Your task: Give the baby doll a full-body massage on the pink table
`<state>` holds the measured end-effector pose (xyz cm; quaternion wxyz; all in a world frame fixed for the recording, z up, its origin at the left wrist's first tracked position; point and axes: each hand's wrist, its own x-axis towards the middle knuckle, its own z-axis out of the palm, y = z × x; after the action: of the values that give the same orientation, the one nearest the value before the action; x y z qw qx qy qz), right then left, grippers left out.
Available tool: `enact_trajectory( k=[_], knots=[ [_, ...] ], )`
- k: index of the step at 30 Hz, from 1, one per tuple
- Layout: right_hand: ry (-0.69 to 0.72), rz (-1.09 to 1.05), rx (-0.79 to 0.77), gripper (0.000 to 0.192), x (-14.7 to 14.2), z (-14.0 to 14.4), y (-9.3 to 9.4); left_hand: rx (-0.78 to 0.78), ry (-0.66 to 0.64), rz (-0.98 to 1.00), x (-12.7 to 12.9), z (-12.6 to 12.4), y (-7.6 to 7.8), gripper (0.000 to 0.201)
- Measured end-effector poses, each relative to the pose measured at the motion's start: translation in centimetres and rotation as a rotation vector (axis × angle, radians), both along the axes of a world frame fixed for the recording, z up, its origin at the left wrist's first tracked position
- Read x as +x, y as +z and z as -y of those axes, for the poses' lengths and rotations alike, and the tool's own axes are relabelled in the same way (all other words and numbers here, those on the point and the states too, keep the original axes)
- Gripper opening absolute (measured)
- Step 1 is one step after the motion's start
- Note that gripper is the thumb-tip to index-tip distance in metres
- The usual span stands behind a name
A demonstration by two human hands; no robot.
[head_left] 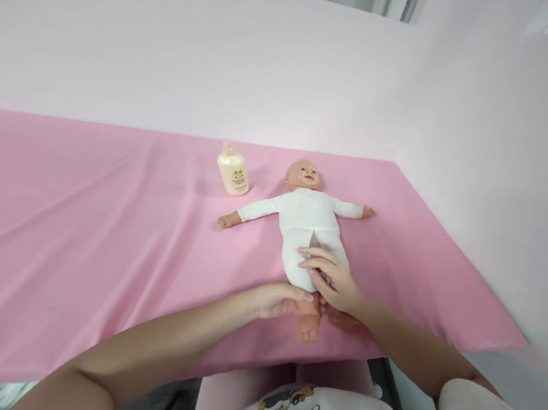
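Doll lies face-up, legs under both hands' fingers.

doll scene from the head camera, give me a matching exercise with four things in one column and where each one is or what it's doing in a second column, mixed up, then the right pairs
Things:
1. bottle
2. doll
3. left hand
4. right hand

Places or states:
A. lies face up on the pink cloth, arms spread
B. fingers rest on the doll's white-clad leg
C. stands upright beside the doll's head
D. cups the doll's bare lower leg near the foot

Pairs: 1-C, 2-A, 3-D, 4-B
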<state>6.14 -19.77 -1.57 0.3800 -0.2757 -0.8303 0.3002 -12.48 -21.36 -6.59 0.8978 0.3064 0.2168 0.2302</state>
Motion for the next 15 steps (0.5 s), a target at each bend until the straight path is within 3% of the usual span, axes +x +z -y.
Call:
enact_trajectory(
  k=[3,7,10,15],
  knots=[
    [-0.046,-0.015,0.038,0.028,0.3,-0.7,-0.3,-0.056,0.071,-0.041,-0.4,0.0,1.2,0.023],
    [-0.279,0.005,-0.047,0.028,0.5,-1.8,-1.1,-0.021,0.145,0.049,-0.7,-0.3,2.9,0.037],
    [-0.441,0.020,-0.211,0.045,0.6,-2.7,-2.0,0.027,0.156,0.086,-0.9,-0.8,3.3,0.054],
    [-0.534,0.010,-0.433,0.079,1.0,-4.1,-3.4,0.022,0.244,0.045,-0.7,-1.1,2.6,0.063]
  ],
)
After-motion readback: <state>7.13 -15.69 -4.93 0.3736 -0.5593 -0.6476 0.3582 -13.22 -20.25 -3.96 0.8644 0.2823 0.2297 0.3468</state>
